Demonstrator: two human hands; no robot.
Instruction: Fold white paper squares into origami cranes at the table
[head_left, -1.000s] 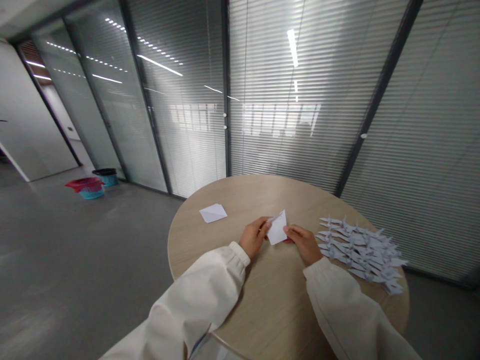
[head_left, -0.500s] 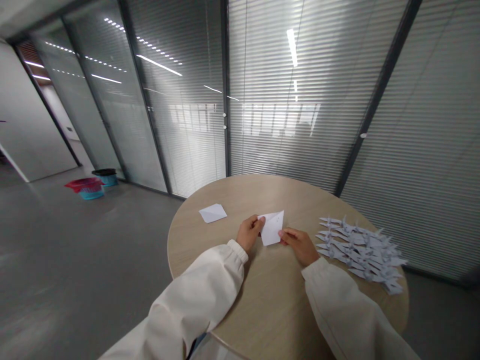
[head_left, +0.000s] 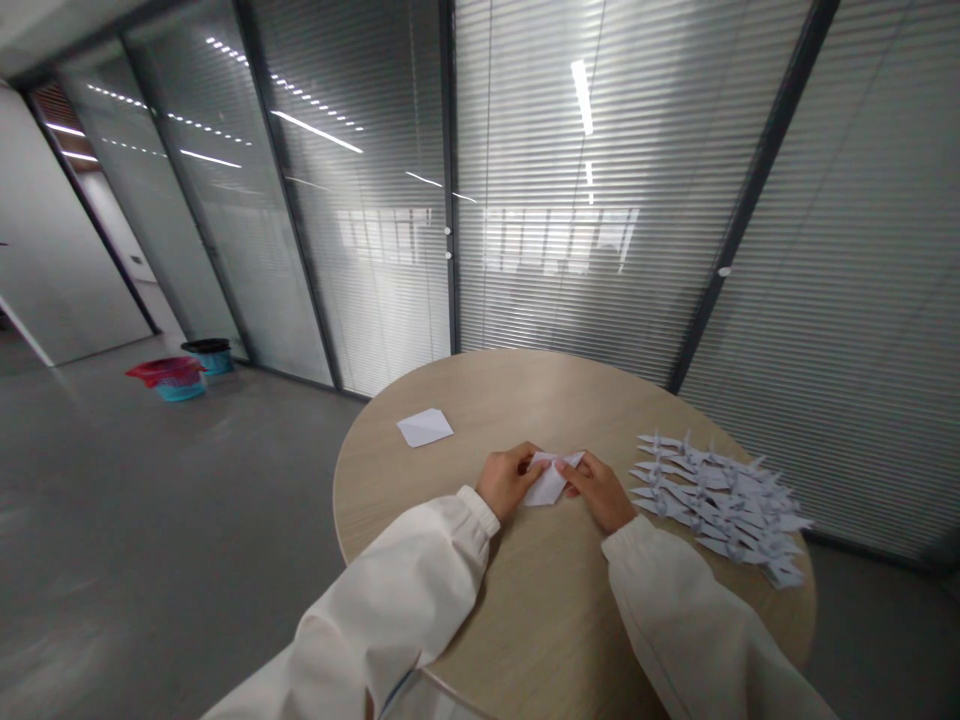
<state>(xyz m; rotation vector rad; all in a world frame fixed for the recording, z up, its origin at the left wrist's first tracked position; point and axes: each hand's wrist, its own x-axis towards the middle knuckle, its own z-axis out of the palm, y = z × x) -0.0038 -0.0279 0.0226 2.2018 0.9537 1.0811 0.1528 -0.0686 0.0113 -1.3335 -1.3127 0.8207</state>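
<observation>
A folded white sheet of paper (head_left: 546,486) is held between both hands over the middle of the round table (head_left: 525,385). My left hand (head_left: 510,480) grips its left side, thumb on top and fingers curled behind. On the right side my right hand (head_left: 598,489) pinches the sheet, its thumb pressing near the upper fold. The two thumbs are close together on the paper. Beyond my left hand lies a flat stack of white paper (head_left: 424,427). To the right of my right hand, several folded paper cranes (head_left: 716,495) stand packed in rows.
The table's rounded edge curves close to the glass partition (head_left: 555,250) with blinds. On the floor at left are a bin with a red liner (head_left: 171,378) and a bin with a black liner (head_left: 212,355).
The paper has turned and tilted, and now looks lower and folded along its top. My right hand has moved up to its upper right, bringing the thumbs closer together.
</observation>
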